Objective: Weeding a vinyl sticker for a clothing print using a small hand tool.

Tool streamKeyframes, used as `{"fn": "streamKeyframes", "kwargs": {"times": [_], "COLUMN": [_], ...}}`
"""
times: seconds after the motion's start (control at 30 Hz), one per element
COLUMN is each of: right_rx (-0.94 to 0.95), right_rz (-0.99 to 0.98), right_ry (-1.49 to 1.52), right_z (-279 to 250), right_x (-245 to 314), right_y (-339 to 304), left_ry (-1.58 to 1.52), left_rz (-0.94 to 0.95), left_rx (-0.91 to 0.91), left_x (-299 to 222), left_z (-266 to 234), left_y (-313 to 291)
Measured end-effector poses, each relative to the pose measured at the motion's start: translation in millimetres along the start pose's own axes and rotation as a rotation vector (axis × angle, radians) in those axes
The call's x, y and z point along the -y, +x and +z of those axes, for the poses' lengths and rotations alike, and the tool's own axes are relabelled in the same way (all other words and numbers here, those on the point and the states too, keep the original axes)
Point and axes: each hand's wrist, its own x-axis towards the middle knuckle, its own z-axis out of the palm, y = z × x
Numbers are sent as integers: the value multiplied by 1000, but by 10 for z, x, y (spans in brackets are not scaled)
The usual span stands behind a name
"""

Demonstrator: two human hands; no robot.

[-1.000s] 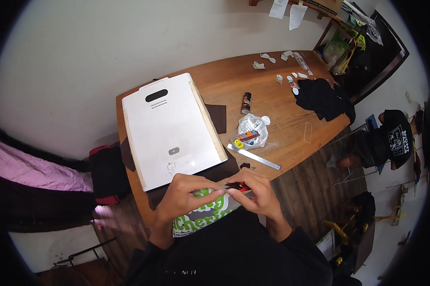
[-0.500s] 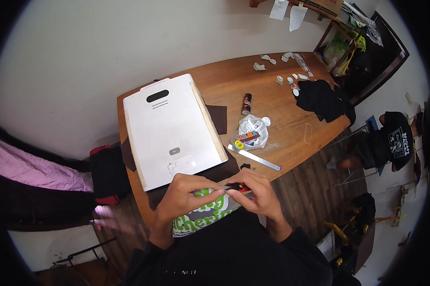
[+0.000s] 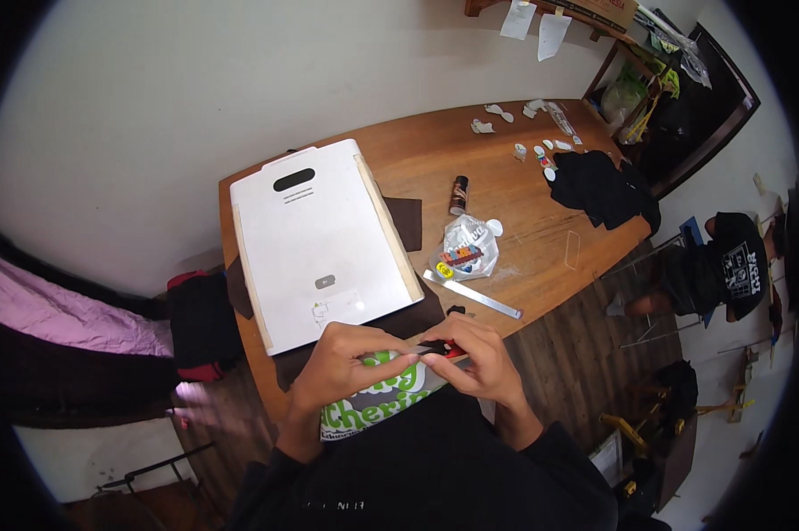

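Note:
Close to the table's near edge, my left hand [image 3: 344,358] and my right hand [image 3: 477,358] meet fingertip to fingertip. My right hand is closed around a small red-and-black tool [image 3: 451,348], its dark narrow end pointing at the left fingers; its exact kind is hard to tell. Thumb and forefinger of my left hand are pinched together at that end, and what lies between them is too small to make out. Below the hands, between my forearms, is a printed sheet [image 3: 377,403] with green and white lettering on grey, partly covered by the hands and my black clothing.
A large white panel [image 3: 328,243] with wooden side strips lies on the wooden table [image 3: 417,150]. Right of it are a steel ruler [image 3: 479,296], a plastic bag [image 3: 472,243], a dark spray can [image 3: 459,195] and black cloth [image 3: 594,186]. Another person [image 3: 727,265] sits at far right.
Both hands keep nearly the same place and grip. The person at far right has shifted slightly.

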Motion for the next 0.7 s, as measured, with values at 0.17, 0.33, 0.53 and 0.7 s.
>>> {"fn": "streamKeyframes", "kwargs": {"times": [0.17,0.33,0.53,0.7], "right_rx": [-16,12,-44,-39], "right_rz": [-9,5,-28,-32], "right_ry": [4,-14,11,3], "right_z": [38,24,64,62], "right_x": [-31,-48,-39,-55], "right_y": [-4,-17,-5,-17], "left_ry": [14,-11,-13,-9], "left_rz": [-2,-22,14,-16], "left_rx": [2,-2,-10,-2], "left_x": [-25,-3,34,55], "left_z": [-23,-14,10,22], "left_y": [-2,3,-12,-30]}}
